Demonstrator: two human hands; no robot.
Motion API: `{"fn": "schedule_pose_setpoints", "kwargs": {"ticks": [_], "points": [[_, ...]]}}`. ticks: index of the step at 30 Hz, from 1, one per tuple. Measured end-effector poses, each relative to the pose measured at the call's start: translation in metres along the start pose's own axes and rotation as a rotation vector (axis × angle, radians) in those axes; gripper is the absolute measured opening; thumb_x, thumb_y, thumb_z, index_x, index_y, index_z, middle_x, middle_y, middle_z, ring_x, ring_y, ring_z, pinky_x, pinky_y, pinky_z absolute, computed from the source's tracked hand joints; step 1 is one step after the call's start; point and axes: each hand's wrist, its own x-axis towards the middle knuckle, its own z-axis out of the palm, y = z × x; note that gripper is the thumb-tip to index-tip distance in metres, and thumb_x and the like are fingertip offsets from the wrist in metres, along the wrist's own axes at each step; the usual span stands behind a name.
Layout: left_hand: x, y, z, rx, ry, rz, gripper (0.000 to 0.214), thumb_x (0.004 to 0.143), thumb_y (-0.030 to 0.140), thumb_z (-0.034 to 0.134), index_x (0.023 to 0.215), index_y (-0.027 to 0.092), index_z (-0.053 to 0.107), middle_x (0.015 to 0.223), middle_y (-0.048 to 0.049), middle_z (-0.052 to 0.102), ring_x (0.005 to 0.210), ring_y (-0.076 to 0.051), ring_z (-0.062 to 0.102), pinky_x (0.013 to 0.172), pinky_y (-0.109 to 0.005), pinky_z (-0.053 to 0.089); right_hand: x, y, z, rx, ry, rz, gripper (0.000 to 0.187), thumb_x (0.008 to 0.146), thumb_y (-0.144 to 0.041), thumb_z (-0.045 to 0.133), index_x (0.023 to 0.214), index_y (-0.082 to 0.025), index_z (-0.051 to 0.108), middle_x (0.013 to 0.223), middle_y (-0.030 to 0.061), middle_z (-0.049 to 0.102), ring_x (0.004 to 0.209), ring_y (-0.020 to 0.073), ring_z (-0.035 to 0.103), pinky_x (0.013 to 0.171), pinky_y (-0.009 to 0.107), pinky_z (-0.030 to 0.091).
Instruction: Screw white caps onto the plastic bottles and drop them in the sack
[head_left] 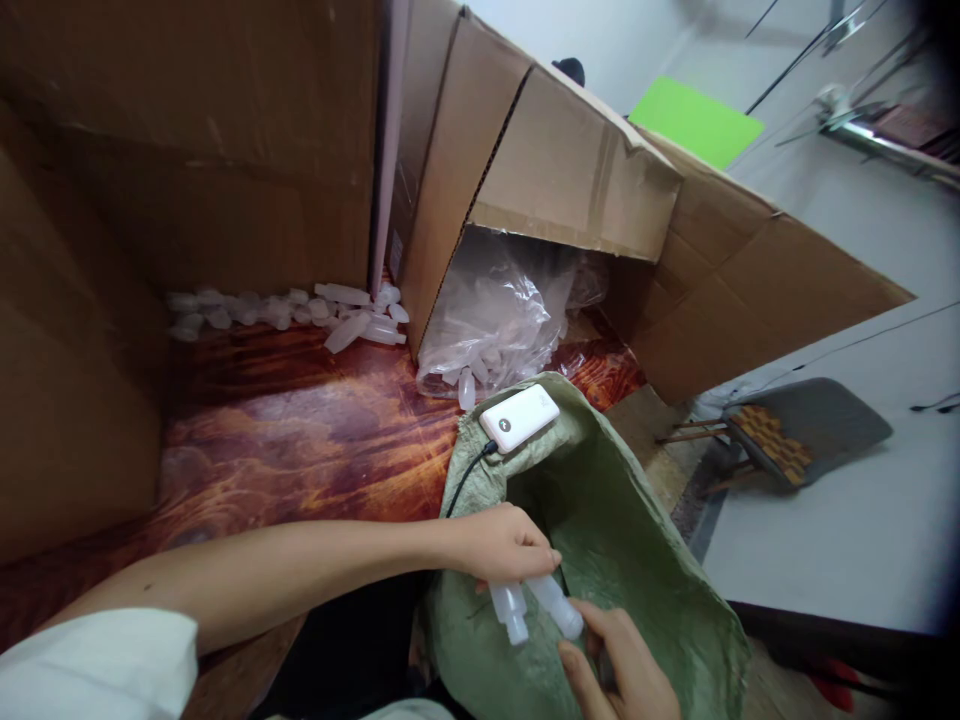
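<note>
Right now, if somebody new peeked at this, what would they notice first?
Probably the two hands at the bottom: the left hand grips two small clear plastic bottles over the mouth of a green woven sack, and the right hand touches one of them. A white power bank with a black cable lies on the sack's far edge. Behind, big cardboard boxes stand on a reddish wooden table, with more bottles heaped at their foot.

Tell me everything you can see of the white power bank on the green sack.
The white power bank is a flat, rounded rectangular block, apparently smooth plastic, with a small dark mark on its top face. It lies flat on the green woven sack's far rim, tilted diagonally. A thin black cable plugs into its near left end and trails down. Neither hand touches it.
</note>
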Motion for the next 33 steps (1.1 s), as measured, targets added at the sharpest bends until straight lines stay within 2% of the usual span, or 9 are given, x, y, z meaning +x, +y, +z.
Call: {"fn": "schedule_pose_setpoints", "kwargs": {"ticks": [3, 5, 9, 14, 17, 24, 27, 29, 33], "points": [[0.000, 0.000, 0.000, -0.006, -0.005, -0.006, 0.040, 0.091, 0.038, 0.045, 0.056, 0.018, 0.046, 0.040, 0.0062, 0.043, 0.031, -0.008, 0.044, 0.035, -0.017, 0.034, 0.000, -0.001, 0.002, -0.018, 0.043, 0.005, 0.046, 0.093, -0.050, 0.055, 0.122, -0.015, 0.049, 0.066, -0.0039, 0.053, 0.045, 0.0094, 0.054, 0.043, 0.017, 0.047], [0.001, -0.001, 0.000, -0.006, -0.011, -0.010, 0.040, 0.091, 0.039, 0.044, 0.056, 0.018, 0.046, 0.040, 0.0063, 0.043, 0.032, -0.008, 0.044, 0.035, -0.017, 0.034, 0.000, -0.003, 0.004, -0.015, 0.067, -0.018, 0.043, 0.094, -0.044, 0.056, 0.124, -0.015, 0.047, 0.065, -0.0044, 0.053, 0.044, 0.0096, 0.052, 0.043, 0.017, 0.046], [0.000, -0.001, 0.001, -0.003, -0.014, -0.012, 0.041, 0.091, 0.039, 0.045, 0.056, 0.018, 0.046, 0.041, 0.0065, 0.044, 0.032, -0.007, 0.044, 0.036, -0.017, 0.034, 0.001, -0.004, 0.003, -0.011, 0.020, -0.022, 0.021, 0.098, -0.036, 0.049, 0.110, -0.019, 0.055, 0.064, -0.0035, 0.052, 0.049, 0.0103, 0.056, 0.046, 0.017, 0.048], [0.000, 0.001, 0.001, -0.002, -0.011, -0.012, 0.040, 0.091, 0.037, 0.046, 0.056, 0.018, 0.046, 0.040, 0.0065, 0.043, 0.031, -0.007, 0.043, 0.037, -0.017, 0.033, 0.001, -0.002, 0.000, -0.005, 0.058, 0.023, 0.033, 0.094, -0.043, 0.055, 0.113, -0.017, 0.055, 0.063, -0.0036, 0.053, 0.047, 0.0105, 0.056, 0.044, 0.017, 0.047], [0.000, 0.000, 0.001, -0.002, -0.012, -0.012, 0.040, 0.091, 0.038, 0.045, 0.056, 0.018, 0.046, 0.042, 0.0060, 0.045, 0.031, -0.008, 0.044, 0.036, -0.018, 0.033, 0.000, -0.001, 0.002, 0.044, 0.008, 0.032, 0.022, 0.098, -0.039, 0.048, 0.103, -0.020, 0.059, 0.064, -0.0028, 0.056, 0.051, 0.0105, 0.060, 0.048, 0.016, 0.048], [0.000, -0.003, 0.003, 0.027, -0.027, 0.002, 0.040, 0.091, 0.036, 0.046, 0.055, 0.018, 0.046, 0.040, 0.0064, 0.043, 0.032, -0.007, 0.044, 0.039, -0.017, 0.035, 0.001, -0.001, 0.005, 0.107, 0.001, 0.106, 0.027, 0.098, -0.042, 0.046, 0.094, -0.020, 0.063, 0.063, -0.0015, 0.058, 0.052, 0.0119, 0.059, 0.049, 0.018, 0.048], [0.000, -0.003, 0.003, 0.037, -0.025, 0.007, 0.040, 0.091, 0.036, 0.044, 0.056, 0.019, 0.046, 0.040, 0.0063, 0.043, 0.033, -0.008, 0.044, 0.038, -0.018, 0.035, 0.003, -0.005, 0.007, 0.133, 0.017, 0.137, 0.028, 0.093, -0.046, 0.054, 0.097, -0.020, 0.062, 0.063, -0.0023, 0.058, 0.051, 0.0120, 0.058, 0.048, 0.018, 0.047], [-0.001, -0.002, 0.004, 0.040, -0.028, 0.010, 0.040, 0.091, 0.036, 0.044, 0.055, 0.019, 0.045, 0.040, 0.0063, 0.042, 0.033, -0.008, 0.043, 0.039, -0.017, 0.035, 0.004, -0.008, 0.009, 0.180, -0.025, 0.199, 0.030, 0.096, -0.044, 0.049, 0.082, -0.020, 0.061, 0.061, -0.0019, 0.057, 0.050, 0.0118, 0.057, 0.049, 0.018, 0.045], [-0.003, 0.001, 0.005, 0.032, -0.037, 0.015, 0.039, 0.090, 0.034, 0.046, 0.054, 0.018, 0.043, 0.041, 0.0063, 0.042, 0.035, -0.007, 0.043, 0.039, -0.017, 0.035, 0.001, -0.010, 0.012, 0.280, -0.033, 0.516, 0.054, 0.099, -0.050, 0.034, 0.055, -0.020, 0.045, 0.049, -0.0014, 0.045, 0.045, 0.0127, 0.048, 0.045, 0.022, 0.038]]}}
